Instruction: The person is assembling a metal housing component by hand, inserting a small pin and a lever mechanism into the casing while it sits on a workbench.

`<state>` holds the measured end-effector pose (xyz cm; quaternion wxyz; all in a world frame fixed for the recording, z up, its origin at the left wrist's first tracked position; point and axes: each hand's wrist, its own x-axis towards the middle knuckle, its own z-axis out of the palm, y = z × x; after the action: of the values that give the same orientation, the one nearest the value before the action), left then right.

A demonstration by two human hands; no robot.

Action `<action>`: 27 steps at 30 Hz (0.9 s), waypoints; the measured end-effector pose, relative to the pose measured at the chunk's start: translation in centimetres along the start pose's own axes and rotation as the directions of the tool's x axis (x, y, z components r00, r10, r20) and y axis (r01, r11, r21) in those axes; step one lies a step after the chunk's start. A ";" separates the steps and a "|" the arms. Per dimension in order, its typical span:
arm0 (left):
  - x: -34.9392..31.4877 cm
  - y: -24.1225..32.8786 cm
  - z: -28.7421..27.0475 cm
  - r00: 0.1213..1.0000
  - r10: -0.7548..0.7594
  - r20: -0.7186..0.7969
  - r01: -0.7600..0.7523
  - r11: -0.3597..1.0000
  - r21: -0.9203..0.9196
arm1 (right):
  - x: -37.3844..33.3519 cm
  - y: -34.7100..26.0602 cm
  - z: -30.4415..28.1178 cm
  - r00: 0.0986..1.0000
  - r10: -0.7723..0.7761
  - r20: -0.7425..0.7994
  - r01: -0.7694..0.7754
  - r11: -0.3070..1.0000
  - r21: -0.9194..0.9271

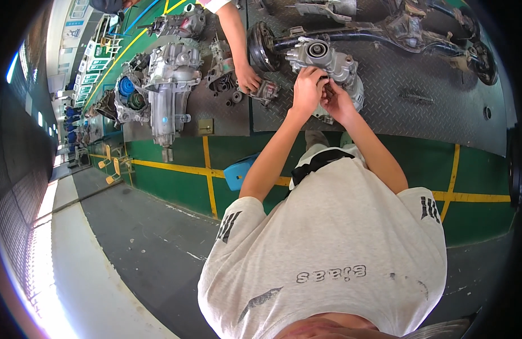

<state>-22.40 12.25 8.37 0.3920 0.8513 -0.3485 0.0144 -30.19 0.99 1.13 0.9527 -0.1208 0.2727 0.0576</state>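
In front of me on the metal-topped bench stands a silver metal gear housing (344,66) with a round, ringed opening on top. Both hands meet over its near side. My left hand (308,89) has its fingers bent and closed beside the opening. Close against it, my right hand (336,103) is closed too, fingertips pinched together. A small dark bit shows between them, too small to name. The hands cover part of the housing. To the left, another person's hand (248,78) rests on a small grey gear assembly (265,91).
A long black axle (351,37) lies across the bench's far side. Toward the right are a coil spring (417,98) and a hole in the plate. Large gearbox casings (172,76) stand at left. A blue stool (238,173) is below the bench edge.
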 end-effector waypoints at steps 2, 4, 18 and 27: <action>0.2 -0.3 -0.3 0.992 0.127 0.010 -0.125 0.987 -0.103 | -0.2 -0.3 0.1 0.999 0.048 0.011 -0.048 0.999 -0.023; 0.3 0.3 -0.3 0.994 0.105 -0.008 -0.105 0.989 -0.103 | -0.4 -1.2 0.0 0.989 0.147 -0.006 -0.146 0.984 -0.101; 0.4 2.6 -0.5 0.980 -0.192 -0.055 0.192 0.981 -0.018 | 0.6 -0.3 -1.0 0.998 0.053 0.043 -0.050 0.997 -0.066; 0.0 1.9 0.1 0.999 -0.016 0.034 0.010 0.984 0.179 | -0.3 -0.4 -0.8 0.995 0.059 0.082 -0.053 0.996 -0.070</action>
<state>-23.57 11.33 9.62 0.3080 0.8853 -0.3472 0.0280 -30.79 0.39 0.70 0.9568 -0.1426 0.2335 0.0987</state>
